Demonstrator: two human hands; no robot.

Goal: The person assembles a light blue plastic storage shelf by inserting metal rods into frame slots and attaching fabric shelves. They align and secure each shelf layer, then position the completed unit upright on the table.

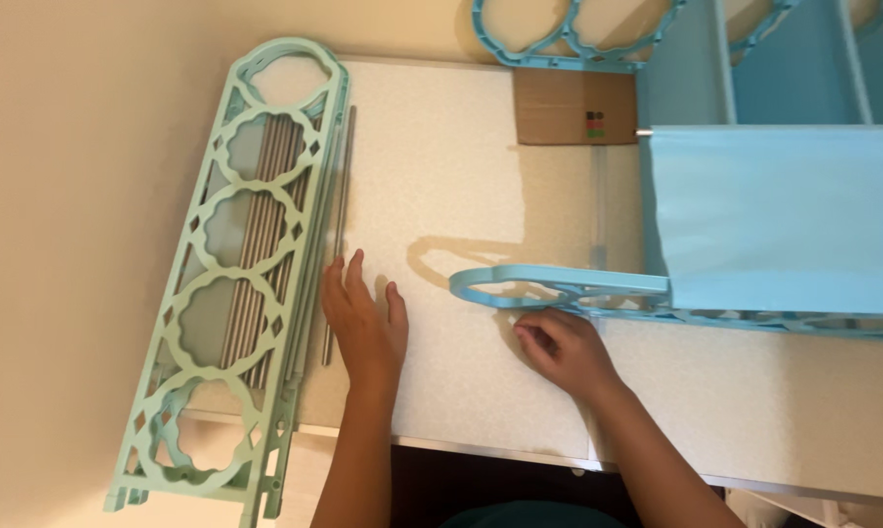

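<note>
left forearm: comes in from near edge, centre-left, angled up toward the far side.
left hand [365,323]: flat, palm down on the white tabletop [441,166], fingers spread a little and pointing far; grips nothing. Fingertips lie just beside the near end of a loose metal rod [340,230].
right forearm: enters from near right, runs diagonally toward centre.
right hand [562,347]: fingers curled, knuckles up, fingertips tucked under the near edge of the blue side panel [559,290]; touching it, but cannot tell if it truly grips.
blue side panel: light blue plastic, rounded end with oval cut-outs, lying edge-on, centre to right, running off the right edge; casts a shadow on the tabletop to its left.
blue fabric shelf [779,215]: stretched flat light blue sheet, just beyond the side panel, right side.
green side panels [228,284]: pale green plastic lattice with round openings, stacked, left of the left hand, near end hanging over the table edge.
rod bundle [256,264]: grey metal rods lying under the green panels, seen through the openings.
cardboard piece [575,106]: brown, far centre, flat on tabletop.
far blue panel [578,39]: same ring pattern, far edge, partly cut off.
</note>
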